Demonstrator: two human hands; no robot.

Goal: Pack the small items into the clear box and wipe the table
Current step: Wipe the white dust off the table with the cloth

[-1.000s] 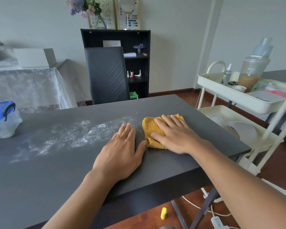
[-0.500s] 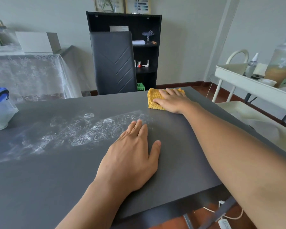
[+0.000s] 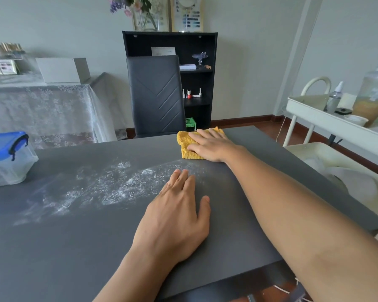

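Note:
A folded yellow cloth (image 3: 184,143) lies at the far edge of the dark grey table (image 3: 52,247). My right hand (image 3: 212,144) presses flat on the cloth with straight fingers. My left hand (image 3: 177,219) rests flat on the table nearer to me, fingers together, at the right end of a smear of white powder (image 3: 109,186). The clear box (image 3: 7,160) with a blue lid stands closed at the table's left edge, partly cut off by the frame.
A black chair (image 3: 155,94) stands behind the table's far edge, in front of a black shelf (image 3: 196,68). A white trolley (image 3: 327,125) with bottles stands to the right. A lace-covered table (image 3: 42,105) is at the back left.
My right hand has slid the yellow cloth away from me, from beside the left hand to the table's far edge. The left hand stays flat on the table. The view shifted.

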